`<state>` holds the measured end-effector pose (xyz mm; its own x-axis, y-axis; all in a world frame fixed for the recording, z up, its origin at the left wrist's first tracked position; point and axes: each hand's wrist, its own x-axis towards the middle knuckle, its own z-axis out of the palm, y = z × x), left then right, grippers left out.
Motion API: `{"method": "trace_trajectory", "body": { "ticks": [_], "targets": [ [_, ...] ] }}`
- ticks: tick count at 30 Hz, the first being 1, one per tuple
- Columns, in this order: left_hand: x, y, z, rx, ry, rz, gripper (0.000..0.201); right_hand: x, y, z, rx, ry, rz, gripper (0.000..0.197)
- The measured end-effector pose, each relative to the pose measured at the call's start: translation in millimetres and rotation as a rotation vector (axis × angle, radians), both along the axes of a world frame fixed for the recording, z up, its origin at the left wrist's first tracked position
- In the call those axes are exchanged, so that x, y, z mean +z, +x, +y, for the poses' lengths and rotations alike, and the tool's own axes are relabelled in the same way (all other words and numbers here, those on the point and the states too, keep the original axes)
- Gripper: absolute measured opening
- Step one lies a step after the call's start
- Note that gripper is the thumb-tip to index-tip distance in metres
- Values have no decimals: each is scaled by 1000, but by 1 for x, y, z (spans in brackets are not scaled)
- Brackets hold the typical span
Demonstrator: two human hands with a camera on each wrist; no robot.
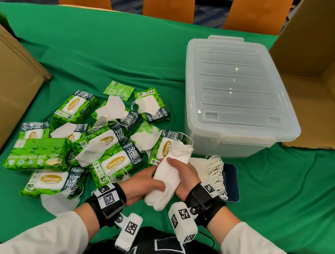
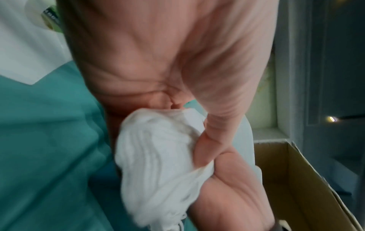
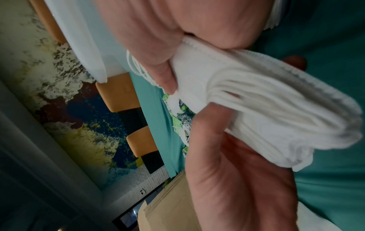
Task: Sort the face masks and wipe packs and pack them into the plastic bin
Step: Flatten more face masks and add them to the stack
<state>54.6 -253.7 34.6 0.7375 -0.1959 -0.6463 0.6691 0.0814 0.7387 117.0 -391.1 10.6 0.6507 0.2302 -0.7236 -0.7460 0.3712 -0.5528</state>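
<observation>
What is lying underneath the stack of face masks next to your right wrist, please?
A dark blue flat tray lies under that stack of face masks, its right edge and near corner showing. The rest is covered by masks and the right hand.

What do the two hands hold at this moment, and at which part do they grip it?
Both hold one stack of white face masks. The left hand grips its lower end, and the right hand grips its middle from the other side.
</observation>
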Motion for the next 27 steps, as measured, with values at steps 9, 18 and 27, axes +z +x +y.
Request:
{"method": "trace_trajectory", "body": {
  "ticks": [9,18,27],
  "targets": [
    [-3,-3,11,-112,-20,96,56,12,2,-3,191,-70,-182,39],
    [-6,-13,21,-142,-96,126,60,16,35,-40,409,-514,-687,37],
    [-8,-9,24,-115,-63,91,67,12,23,-48,605,-929,-1485,17]
  ]
}}
